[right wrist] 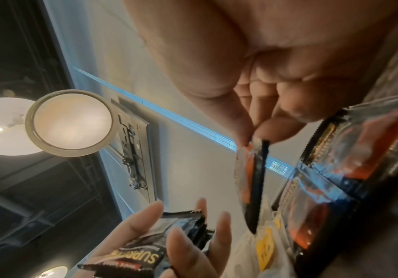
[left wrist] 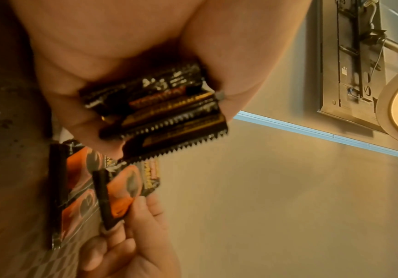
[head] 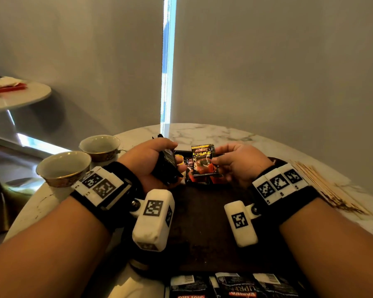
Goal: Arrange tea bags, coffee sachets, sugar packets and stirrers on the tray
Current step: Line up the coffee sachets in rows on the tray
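The left hand grips a stack of coffee sachets while the right hand pinches one sachet, which probably goes down next on the tray beside the others.

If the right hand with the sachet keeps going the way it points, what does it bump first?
Probably the left hand and its sachet stack; the right hand points that way with its sachet, though depth is unclear.

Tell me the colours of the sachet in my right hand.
Black with orange-red and yellow lettering: sachet, head view.
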Motion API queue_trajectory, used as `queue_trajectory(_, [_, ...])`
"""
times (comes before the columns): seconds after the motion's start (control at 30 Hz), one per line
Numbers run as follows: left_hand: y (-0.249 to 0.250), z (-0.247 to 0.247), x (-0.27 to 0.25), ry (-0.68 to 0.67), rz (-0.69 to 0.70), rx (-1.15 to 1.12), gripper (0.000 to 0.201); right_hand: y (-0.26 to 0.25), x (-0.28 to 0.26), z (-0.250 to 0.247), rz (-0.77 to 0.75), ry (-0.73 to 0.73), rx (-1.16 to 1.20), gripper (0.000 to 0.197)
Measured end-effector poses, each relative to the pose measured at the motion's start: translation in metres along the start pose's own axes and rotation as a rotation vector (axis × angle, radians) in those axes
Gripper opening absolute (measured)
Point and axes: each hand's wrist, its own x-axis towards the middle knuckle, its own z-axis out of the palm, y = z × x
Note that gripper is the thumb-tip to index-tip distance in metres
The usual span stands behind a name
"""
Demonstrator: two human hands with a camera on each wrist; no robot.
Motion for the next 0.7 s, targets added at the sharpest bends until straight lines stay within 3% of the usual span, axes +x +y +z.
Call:
queue_trajectory(0.1, [-0.001,0.000,0.000,-0.006,-0.022,0.041,0.025,0.003,0.001,0.002,0.073,-0.038,-0.013,0.026])
queue_trajectory(0.23, [-0.002,0.001,-0.002,-0.025,-0.066,0.102,0.031,0.003,-0.001,0.001,0.102,-0.099,-0.071,0.021])
queue_trajectory(0.4, [-0.003,0.000,-0.001,-0.045,-0.094,0.136,0.064,-0.002,-0.006,0.001,0.149,-0.149,-0.100,0.018])
queue_trajectory(0.57, [-0.004,0.001,-0.001,-0.055,-0.103,0.156,0.053,-0.003,-0.008,0.002,0.165,-0.160,-0.106,0.017])
queue_trajectory(0.7, [-0.004,0.002,-0.002,-0.047,-0.106,0.171,0.057,-0.005,-0.009,0.002,0.178,-0.168,-0.118,0.017])
